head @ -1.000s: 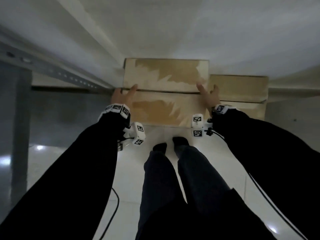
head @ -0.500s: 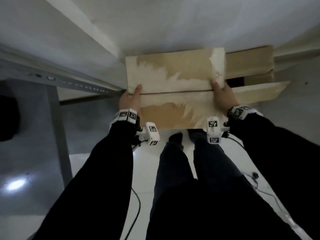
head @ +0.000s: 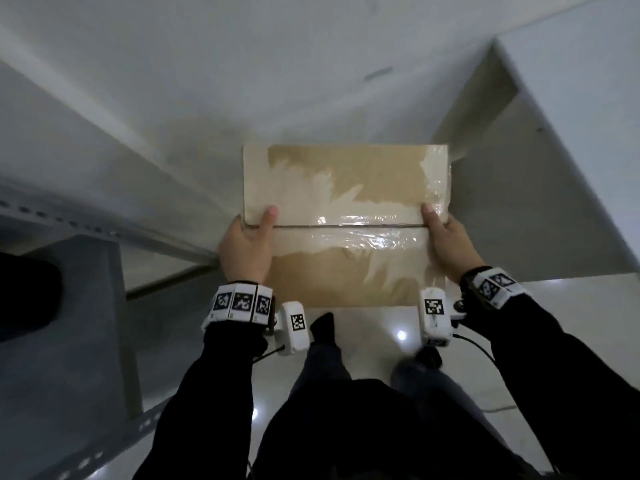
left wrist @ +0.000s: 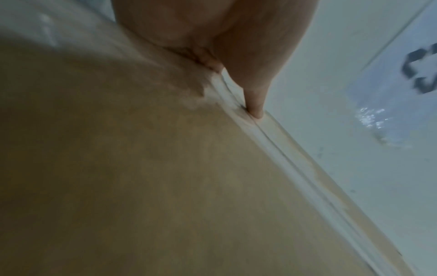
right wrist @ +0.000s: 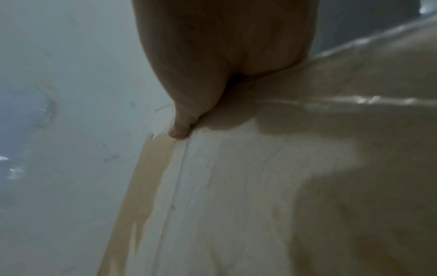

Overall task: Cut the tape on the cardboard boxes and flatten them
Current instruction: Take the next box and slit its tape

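Note:
A brown cardboard box (head: pixel 346 181) is held up in front of me, its top flaps meeting at a seam covered with clear shiny tape (head: pixel 349 230). My left hand (head: pixel 247 244) grips the box's left edge, thumb lying on top by the seam. My right hand (head: pixel 446 244) grips the right edge the same way. In the left wrist view the left hand (left wrist: pixel 238 61) has fingers under the box (left wrist: pixel 141 168). In the right wrist view the right hand (right wrist: pixel 212 71) clasps the taped box (right wrist: pixel 307 186) at its side.
A white table top (head: pixel 242 81) stretches behind the box, with a perforated metal rail (head: pixel 86 226) and grey leg (head: pixel 114 306) at the left. A white panel (head: pixel 571 168) stands at the right. My legs and the glossy tile floor (head: pixel 381 334) are below.
The box has been lifted from the spot beside a second box and brought up toward me. The second box is no longer in view. Both hands kept their hold.

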